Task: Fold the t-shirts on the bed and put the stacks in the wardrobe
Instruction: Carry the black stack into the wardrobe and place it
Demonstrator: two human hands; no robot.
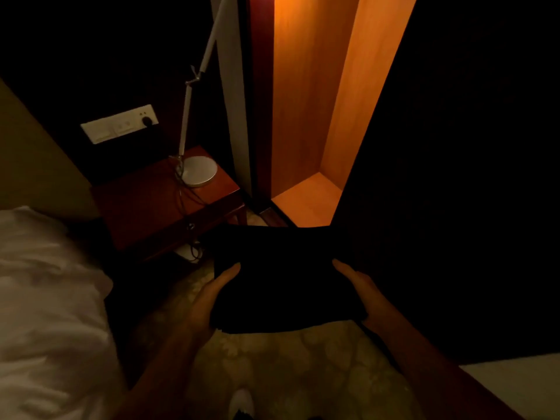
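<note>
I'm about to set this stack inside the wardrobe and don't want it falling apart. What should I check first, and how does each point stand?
1. Left hand holds the dark stack at its side: ok.
2. Right hand holds the opposite side: ok.
3. Stack level, not sagging: ok.
4. Wardrobe open and lit: ok.
5. Wardrobe floor bare where visible: ok.
6. Number of shirts in the stack: cannot tell, too dark.

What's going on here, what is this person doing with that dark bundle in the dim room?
A person is carrying a folded stack of dark t-shirts, with the left hand and the right hand gripping its two sides. The stack is in the air above the carpet, in front of the open, lit wardrobe, whose visible floor is bare. The bed lies to the left, beside a nightstand with a desk lamp.
</note>
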